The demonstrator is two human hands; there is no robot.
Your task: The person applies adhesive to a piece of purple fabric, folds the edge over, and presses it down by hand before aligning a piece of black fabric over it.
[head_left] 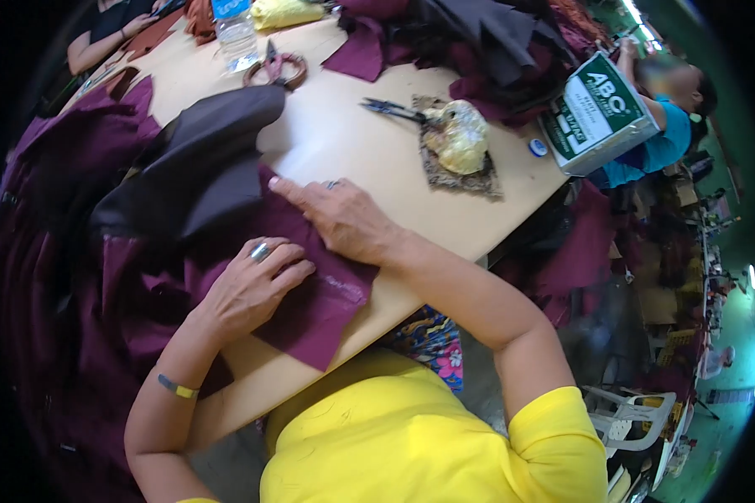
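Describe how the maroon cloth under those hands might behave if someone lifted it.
The maroon cloth would probably droop, since it folds and wrinkles beside the left hand. It looks thin, so likely light for its spread. Its flat near corner probably wouldn't roll.

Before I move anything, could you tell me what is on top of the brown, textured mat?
A crumpled, shiny yellowish bundle sits on the mat, and one end of a slim black tool reaches over the mat's edge. The surface beneath and the bundle's inside are hidden.

Bottle (239,46) cut off at top, small print on carton (594,113) blurred, palm of left hand (256,289) hidden
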